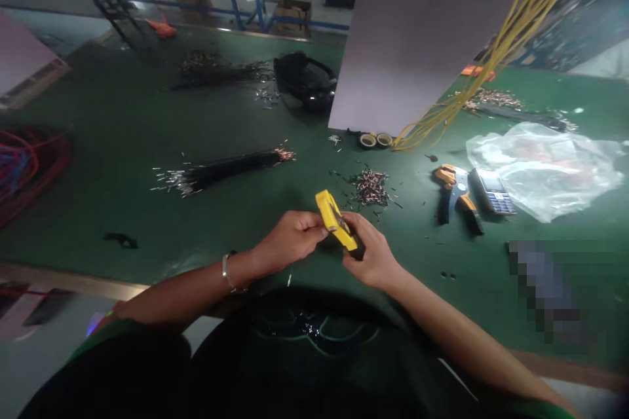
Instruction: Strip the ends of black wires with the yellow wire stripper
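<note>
My right hand [369,250] is wrapped round a yellow hand tool [335,221] that looks like a crimping tool; its grips are mostly hidden in the palm. My left hand [291,236] is closed in a pinch right at the tool's left side. What its fingertips hold is too small or hidden to make out. Just beyond the hands lies a loose pile of short copper-coloured pieces [371,187]. To the left, a bundle of black wires [230,169] rests on the green table [147,118], with silvery tips at one end and coppery tips at the other.
At right are an orange-and-black wire stripper [460,195], a keypad phone [493,191] and a clear plastic bag [555,167]. Tape rolls [367,140] sit below a hanging white board [407,39], beside yellow wires [491,72]. Red wire coils [34,170] lie far left.
</note>
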Available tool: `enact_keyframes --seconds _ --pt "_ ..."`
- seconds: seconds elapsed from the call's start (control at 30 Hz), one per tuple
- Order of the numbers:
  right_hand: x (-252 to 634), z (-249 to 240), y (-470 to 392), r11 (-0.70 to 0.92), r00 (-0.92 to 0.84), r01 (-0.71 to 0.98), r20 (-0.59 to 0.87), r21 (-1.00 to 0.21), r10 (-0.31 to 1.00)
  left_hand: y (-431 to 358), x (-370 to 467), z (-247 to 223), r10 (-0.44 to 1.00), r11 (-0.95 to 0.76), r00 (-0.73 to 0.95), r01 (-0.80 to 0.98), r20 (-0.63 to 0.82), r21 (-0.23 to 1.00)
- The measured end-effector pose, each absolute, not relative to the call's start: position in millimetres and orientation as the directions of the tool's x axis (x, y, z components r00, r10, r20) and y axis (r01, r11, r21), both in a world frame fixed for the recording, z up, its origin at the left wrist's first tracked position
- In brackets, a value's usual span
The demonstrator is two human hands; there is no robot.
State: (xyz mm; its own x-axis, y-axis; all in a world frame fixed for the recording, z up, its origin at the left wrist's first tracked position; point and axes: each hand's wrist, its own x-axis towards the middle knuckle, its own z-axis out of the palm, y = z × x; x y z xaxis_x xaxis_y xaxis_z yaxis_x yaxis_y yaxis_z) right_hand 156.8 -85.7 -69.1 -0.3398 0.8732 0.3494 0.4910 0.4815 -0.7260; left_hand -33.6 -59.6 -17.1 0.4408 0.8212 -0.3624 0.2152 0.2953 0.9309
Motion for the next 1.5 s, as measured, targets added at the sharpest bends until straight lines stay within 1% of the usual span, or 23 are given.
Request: enact_keyframes --seconds 0.17,0.33,0.57,0.73,0.9,1.0,1.17,1.27,1.33,1.5 --pt "158 -76 -86 0.583 -0.367 0.530 0.453 -0.616 0.812 -58 -34 -13 0.811 0.251 0.465 0.274 -0.356 0.928" --pt "158 -75 -85 0.600 -0.391 0.568 0.457 -0.563 0.799 -59 -33 -8 0.817 0.189 0.463 0.349 -0.344 0.918" --pt "155 -80 -88 0.618 -0.351 0.601 0.528 -0.506 0.773 -59 -34 -8 0.815 0.145 0.493 0.336 -0.305 0.931" --pt "155 -86 -90 0.630 -0.329 0.631 0.579 -0.453 0.746 -59 -35 -7 0.814 0.123 0.516 0.294 -0.266 0.948" --pt "157 -92 -92 0.635 -0.321 0.634 0.597 -0.442 0.736 -59 -35 -7 0.811 0.133 0.513 0.304 -0.280 0.943" --pt "156 -91 -92 0.642 -0.316 0.631 0.610 -0.437 0.726 -58 -36 -9 0.814 0.114 0.517 0.303 -0.264 0.946" --pt "154 -83 -90 0.613 -0.282 0.608 0.584 -0.505 0.761 -57 -36 -9 0.792 0.112 0.535 0.347 -0.294 0.931" --pt "154 -79 -89 0.611 -0.287 0.597 0.574 -0.520 0.767 -56 -35 -7 0.787 0.120 0.534 0.359 -0.309 0.926" --pt "155 -79 -88 0.620 -0.290 0.599 0.585 -0.506 0.757 -56 -34 -5 0.779 0.123 0.543 0.359 -0.315 0.925" --pt "158 -78 -90 0.641 -0.298 0.637 0.630 -0.428 0.717 -56 -34 2 0.786 0.119 0.531 0.373 -0.317 0.920"
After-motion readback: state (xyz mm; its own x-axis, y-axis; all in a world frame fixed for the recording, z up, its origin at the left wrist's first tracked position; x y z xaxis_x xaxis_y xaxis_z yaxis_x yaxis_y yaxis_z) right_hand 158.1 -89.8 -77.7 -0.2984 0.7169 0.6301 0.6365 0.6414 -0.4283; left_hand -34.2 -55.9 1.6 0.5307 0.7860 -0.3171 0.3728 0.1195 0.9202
